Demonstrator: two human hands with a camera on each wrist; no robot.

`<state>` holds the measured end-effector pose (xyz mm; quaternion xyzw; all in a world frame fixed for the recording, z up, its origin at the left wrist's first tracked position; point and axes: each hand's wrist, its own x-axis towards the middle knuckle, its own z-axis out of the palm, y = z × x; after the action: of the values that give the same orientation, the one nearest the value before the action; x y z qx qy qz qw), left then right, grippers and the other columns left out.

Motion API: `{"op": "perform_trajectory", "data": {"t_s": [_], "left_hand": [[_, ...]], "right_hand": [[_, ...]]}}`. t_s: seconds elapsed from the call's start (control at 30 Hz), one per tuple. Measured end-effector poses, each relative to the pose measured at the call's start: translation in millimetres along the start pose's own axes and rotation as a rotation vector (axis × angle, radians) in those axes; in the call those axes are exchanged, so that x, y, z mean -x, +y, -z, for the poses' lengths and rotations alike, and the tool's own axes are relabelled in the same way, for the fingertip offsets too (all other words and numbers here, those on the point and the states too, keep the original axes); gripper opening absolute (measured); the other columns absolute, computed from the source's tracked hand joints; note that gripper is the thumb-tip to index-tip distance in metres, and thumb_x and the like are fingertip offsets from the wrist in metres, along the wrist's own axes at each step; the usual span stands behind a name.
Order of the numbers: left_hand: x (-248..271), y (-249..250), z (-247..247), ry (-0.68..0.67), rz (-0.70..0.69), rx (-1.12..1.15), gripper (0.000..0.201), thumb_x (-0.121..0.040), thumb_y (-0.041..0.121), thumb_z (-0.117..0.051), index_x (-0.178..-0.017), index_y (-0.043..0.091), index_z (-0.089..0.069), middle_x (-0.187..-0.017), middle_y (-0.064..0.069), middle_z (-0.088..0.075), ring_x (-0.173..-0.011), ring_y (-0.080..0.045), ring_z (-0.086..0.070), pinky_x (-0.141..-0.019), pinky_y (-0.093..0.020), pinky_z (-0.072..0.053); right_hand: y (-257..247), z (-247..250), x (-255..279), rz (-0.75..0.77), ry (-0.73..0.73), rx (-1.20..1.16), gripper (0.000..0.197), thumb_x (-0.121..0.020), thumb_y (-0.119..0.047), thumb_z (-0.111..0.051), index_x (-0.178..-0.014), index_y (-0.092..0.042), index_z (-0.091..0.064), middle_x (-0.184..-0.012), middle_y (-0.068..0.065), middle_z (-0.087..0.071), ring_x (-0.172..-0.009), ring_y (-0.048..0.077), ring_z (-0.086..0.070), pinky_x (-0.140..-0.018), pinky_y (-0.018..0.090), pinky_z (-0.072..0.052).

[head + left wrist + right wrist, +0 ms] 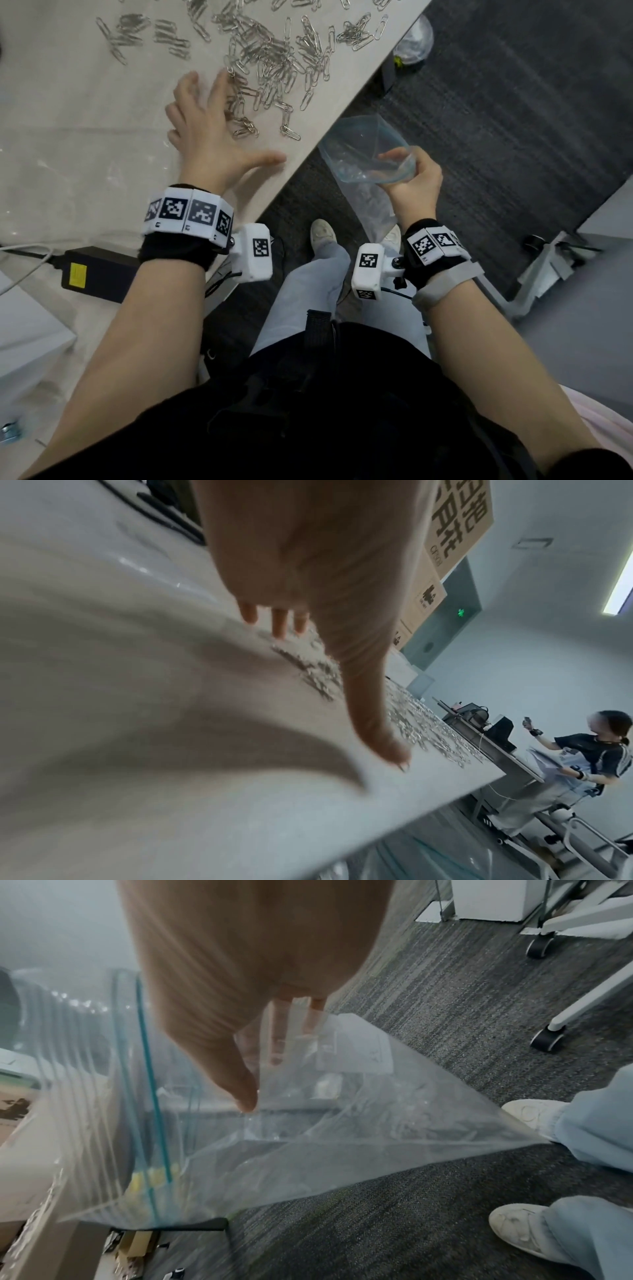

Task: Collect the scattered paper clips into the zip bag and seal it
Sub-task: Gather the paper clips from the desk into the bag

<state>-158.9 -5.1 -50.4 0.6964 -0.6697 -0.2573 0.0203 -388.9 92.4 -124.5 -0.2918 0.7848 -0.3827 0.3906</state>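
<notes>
Many silver paper clips [274, 58] lie scattered over the far part of the beige table [85, 120]. My left hand [212, 126] is spread flat on the table with straight fingers, its fingertips at the near edge of the clip pile [318, 674] and the thumb [369, 696] stretched toward the table edge. My right hand [411, 178] grips the rim of a clear zip bag [363, 150] just off the table edge, its mouth held open. In the right wrist view the zip bag [308, 1123] hangs below my fingers, with its teal zip strip [150, 1085] showing.
A black power adapter [96, 274] with a yellow label and a white cable lie on the table near my left forearm. Dark carpet [496, 120], my shoes and a wheeled chair base [548, 253] are to the right. Another person [575, 764] stands in the background.
</notes>
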Motion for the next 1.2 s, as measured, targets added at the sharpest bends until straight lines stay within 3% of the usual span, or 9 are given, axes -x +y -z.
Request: {"op": "perform_trajectory", "data": {"t_s": [0.2, 0.33, 0.5, 0.6, 0.67, 0.77, 0.9, 1.13, 1.2], "left_hand": [[-4, -2, -3, -0.033, -0.037, 0.243, 0.102, -0.050, 0.041, -0.086, -0.139, 0.019, -0.041, -0.136, -0.004, -0.032, -0.120, -0.023, -0.045, -0.106, -0.038, -0.042], [-3, 8, -11, 0.030, -0.058, 0.318, 0.081, -0.059, 0.026, -0.085, -0.132, 0.018, -0.050, -0.130, 0.000, -0.039, -0.106, -0.015, -0.051, -0.101, -0.030, -0.046], [0, 11, -12, 0.053, -0.147, 0.337, 0.065, -0.062, 0.021, -0.084, -0.122, 0.020, -0.060, -0.127, -0.002, -0.044, -0.088, -0.002, -0.049, -0.086, -0.006, -0.044], [0, 9, -1, 0.024, -0.134, 0.226, 0.080, -0.058, 0.031, -0.085, -0.131, 0.027, -0.050, -0.140, 0.001, -0.031, -0.121, -0.012, -0.038, -0.104, -0.021, -0.036], [-2, 5, 7, -0.070, -0.109, 0.106, 0.088, -0.060, 0.030, -0.085, -0.137, 0.028, -0.041, -0.144, 0.000, -0.027, -0.129, -0.021, -0.029, -0.111, -0.033, -0.029], [-9, -1, 8, -0.113, -0.123, 0.167, 0.076, -0.067, 0.012, -0.082, -0.133, 0.024, -0.047, -0.130, 0.001, -0.035, -0.098, -0.016, -0.048, -0.098, -0.030, -0.046], [-13, 10, -4, -0.064, -0.193, 0.285, 0.060, -0.071, 0.000, -0.075, -0.125, 0.020, -0.057, -0.111, 0.007, -0.039, -0.073, 0.000, -0.045, -0.074, -0.008, -0.047], [-11, 32, -14, -0.053, -0.280, 0.405, 0.049, -0.069, -0.001, -0.075, -0.115, 0.013, -0.062, -0.108, 0.002, -0.054, -0.081, 0.003, -0.053, -0.076, -0.004, -0.047], [-13, 33, -4, -0.074, -0.295, 0.403, 0.058, -0.067, 0.006, -0.078, -0.120, 0.020, -0.059, -0.119, 0.001, -0.050, -0.100, -0.004, -0.051, -0.089, -0.010, -0.046]], "right_hand": [[-8, -2, 1, 0.036, -0.035, 0.105, 0.019, -0.063, -0.017, -0.072, -0.077, -0.029, -0.067, -0.086, -0.003, -0.073, -0.087, 0.017, -0.067, -0.083, 0.040, -0.055], [-11, -4, 3, 0.045, -0.028, 0.121, 0.020, -0.063, -0.017, -0.075, -0.080, -0.025, -0.069, -0.086, 0.000, -0.074, -0.086, 0.017, -0.067, -0.084, 0.040, -0.054], [-16, -6, 4, 0.025, -0.044, 0.116, 0.025, -0.065, -0.014, -0.078, -0.075, -0.032, -0.065, -0.087, -0.005, -0.071, -0.079, 0.000, -0.060, -0.085, 0.035, -0.052], [-18, -7, 4, 0.027, -0.036, 0.110, 0.030, -0.063, -0.016, -0.077, -0.067, -0.041, -0.061, -0.087, -0.003, -0.073, -0.089, 0.016, -0.066, -0.085, 0.042, -0.054], [-17, -6, 3, 0.027, -0.046, 0.118, 0.030, -0.063, -0.016, -0.077, -0.068, -0.041, -0.061, -0.086, -0.003, -0.073, -0.089, 0.017, -0.066, -0.083, 0.043, -0.055], [-18, -6, 0, 0.025, -0.066, 0.103, 0.026, -0.065, -0.011, -0.078, -0.074, -0.032, -0.065, -0.080, -0.007, -0.071, -0.081, 0.013, -0.066, -0.079, 0.040, -0.055], [-17, -7, -1, 0.032, -0.075, 0.080, 0.033, -0.064, -0.011, -0.079, -0.068, -0.039, -0.062, -0.082, -0.005, -0.072, -0.082, 0.015, -0.067, -0.078, 0.040, -0.056], [-16, -10, -6, 0.036, -0.070, 0.087, 0.036, -0.064, -0.014, -0.079, -0.067, -0.045, -0.062, -0.085, -0.001, -0.073, -0.086, 0.019, -0.067, -0.080, 0.044, -0.055], [-18, -9, -6, 0.038, -0.081, 0.070, 0.035, -0.065, -0.010, -0.079, -0.066, -0.041, -0.061, -0.084, -0.003, -0.073, -0.083, 0.017, -0.068, -0.080, 0.043, -0.055]]}}
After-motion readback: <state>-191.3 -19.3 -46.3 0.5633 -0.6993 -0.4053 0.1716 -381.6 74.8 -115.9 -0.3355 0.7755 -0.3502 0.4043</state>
